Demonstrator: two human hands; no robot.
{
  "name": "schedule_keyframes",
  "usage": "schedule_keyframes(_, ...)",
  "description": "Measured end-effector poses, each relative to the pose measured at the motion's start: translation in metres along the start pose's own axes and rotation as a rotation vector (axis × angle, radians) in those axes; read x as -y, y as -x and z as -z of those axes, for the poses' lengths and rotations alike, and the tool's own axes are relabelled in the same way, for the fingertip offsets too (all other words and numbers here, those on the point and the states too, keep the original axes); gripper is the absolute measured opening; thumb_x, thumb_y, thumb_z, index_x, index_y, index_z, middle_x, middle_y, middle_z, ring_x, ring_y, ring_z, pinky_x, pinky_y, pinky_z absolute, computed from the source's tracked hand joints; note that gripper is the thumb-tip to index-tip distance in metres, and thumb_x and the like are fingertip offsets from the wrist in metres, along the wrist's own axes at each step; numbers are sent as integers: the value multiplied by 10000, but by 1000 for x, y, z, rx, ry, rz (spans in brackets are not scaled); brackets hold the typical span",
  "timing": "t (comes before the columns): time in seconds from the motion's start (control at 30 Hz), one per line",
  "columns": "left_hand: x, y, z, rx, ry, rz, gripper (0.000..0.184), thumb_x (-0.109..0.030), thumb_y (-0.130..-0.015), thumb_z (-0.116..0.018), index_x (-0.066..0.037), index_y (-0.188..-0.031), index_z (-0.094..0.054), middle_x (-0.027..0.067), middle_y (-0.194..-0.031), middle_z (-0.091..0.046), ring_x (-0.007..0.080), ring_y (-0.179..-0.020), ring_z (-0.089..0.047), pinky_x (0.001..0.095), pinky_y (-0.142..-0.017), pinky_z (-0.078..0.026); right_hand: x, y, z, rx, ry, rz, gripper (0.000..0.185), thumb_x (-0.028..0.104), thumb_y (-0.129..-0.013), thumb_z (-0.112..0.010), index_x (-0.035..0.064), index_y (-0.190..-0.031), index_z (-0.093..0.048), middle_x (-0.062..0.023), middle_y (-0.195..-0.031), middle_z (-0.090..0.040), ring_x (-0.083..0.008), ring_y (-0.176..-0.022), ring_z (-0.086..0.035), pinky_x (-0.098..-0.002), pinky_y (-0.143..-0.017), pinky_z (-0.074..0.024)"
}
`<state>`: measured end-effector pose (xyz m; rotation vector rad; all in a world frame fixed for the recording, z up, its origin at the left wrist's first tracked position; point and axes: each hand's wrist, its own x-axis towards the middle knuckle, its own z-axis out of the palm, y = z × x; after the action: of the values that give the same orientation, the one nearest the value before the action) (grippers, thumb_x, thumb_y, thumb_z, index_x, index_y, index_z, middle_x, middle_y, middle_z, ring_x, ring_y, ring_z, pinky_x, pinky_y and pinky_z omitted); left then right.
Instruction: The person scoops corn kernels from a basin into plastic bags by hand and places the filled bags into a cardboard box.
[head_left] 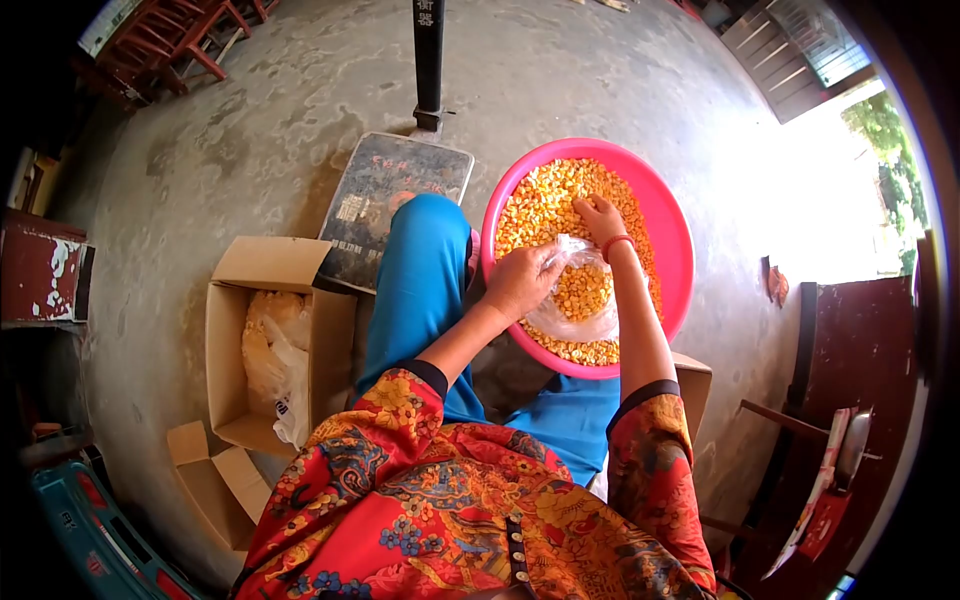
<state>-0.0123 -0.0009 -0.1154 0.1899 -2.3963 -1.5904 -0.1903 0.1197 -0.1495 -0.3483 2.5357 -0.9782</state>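
Observation:
A pink basin [677,240] holds yellow corn kernels [540,200]. Inside it lies a clear plastic bag [597,328], partly filled with kernels, its mouth spread apart. My left hand [522,282] is closed on the bag's rim at the left side of the basin. Across the bag, my right hand [602,220] dips into the loose kernels near the basin's middle, fingers curled together around some of them. The fingertips are partly hidden in the corn. A red band circles the right wrist.
A platform scale [350,215] with a black post stands ahead to the left. Beside my left leg is an open cardboard box [228,360] with a plastic bag in it. Another cardboard box [694,385] shows partly behind the basin. Dark red furniture [860,340] stands at right.

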Motion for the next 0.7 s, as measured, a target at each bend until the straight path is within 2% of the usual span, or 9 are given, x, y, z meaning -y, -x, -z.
schedule_keyframes(0.03,0,0,0,15,13,18,268,-284,-826,-549,-50,-933,-622,211,-710,-590,368,-678,-584,444,-579,-457,-7,-5,-5,24,-344,3,443,340,-787,-580,-5,-1062,-545,-169,-958,-626,-281,-915,-584,-356,-828,-436)
schedule_keyframes(0.07,1,0,0,13,12,18,268,-284,-826,-549,-50,-933,-622,211,-710,-590,368,-678,-584,444,-579,-457,-13,-11,-12,-43,-682,-206,360,315,-798,-599,26,-1009,-561,-94,-853,-624,-196,-753,-585,-302,-637,-472)
schedule_keyframes(0.1,3,0,-1,-1,11,1,270,-284,-825,-549,-47,-933,-623,210,-710,-590,369,-682,-585,444,-582,-458,-12,-10,-8,-41,-682,-204,360,315,-798,-599,26,-1009,-561,-94,-853,-624,-196,-753,-585,-302,-637,-472)
schedule_keyframes(0.17,3,1,-1,-16,10,-16,272,-284,-824,-550,-45,-932,-623,209,-711,-591,370,-685,-585,444,-586,-459,-5,0,10,160,-1138,-307,279,311,-818,-586,64,-944,-559,-71,-788,-593,-132,-570,-511,-225,-443,-389)
schedule_keyframes(0.2,2,1,0,-25,8,-18,272,-284,-824,-550,-39,-917,-622,212,-711,-589,374,-683,-582,448,-584,-455,10,13,19,243,-1251,-265,196,268,-841,-566,88,-913,-537,-61,-743,-565,-90,-473,-410,-181,-363,-276)
schedule_keyframes(0.3,1,-1,0,-13,-17,5,275,-286,-827,-546,-23,-870,-616,218,-705,-583,383,-677,-574,456,-578,-446,17,23,32,185,-1309,-198,155,228,-860,-540,82,-909,-520,-72,-741,-567,-95,-451,-384,-183,-371,-284)
schedule_keyframes(0.5,3,-4,-3,-68,16,4,307,-283,-859,-533,9,-777,-580,194,-627,-572,348,-616,-588,401,-526,-429,39,78,55,207,-1162,-72,149,209,-869,-531,60,-876,-529,-52,-696,-561,-83,-477,-437,-185,-386,-308)
schedule_keyframes(0.6,3,-4,-2,-52,-6,15,300,-277,-861,-530,11,-800,-586,198,-642,-576,354,-627,-588,402,-531,-431,39,108,51,210,-772,22,185,221,-862,-549,43,-840,-595,-5,-684,-579,-47,-547,-489,-187,-482,-387)
schedule_keyframes(0.7,8,-4,-7,-105,-32,-40,295,-273,-861,-530,14,-853,-596,205,-663,-581,362,-639,-586,400,-545,-442,27,119,42,248,-288,305,190,217,-826,-586,42,-878,-638,-27,-758,-630,-111,-668,-571,-236,-602,-449)
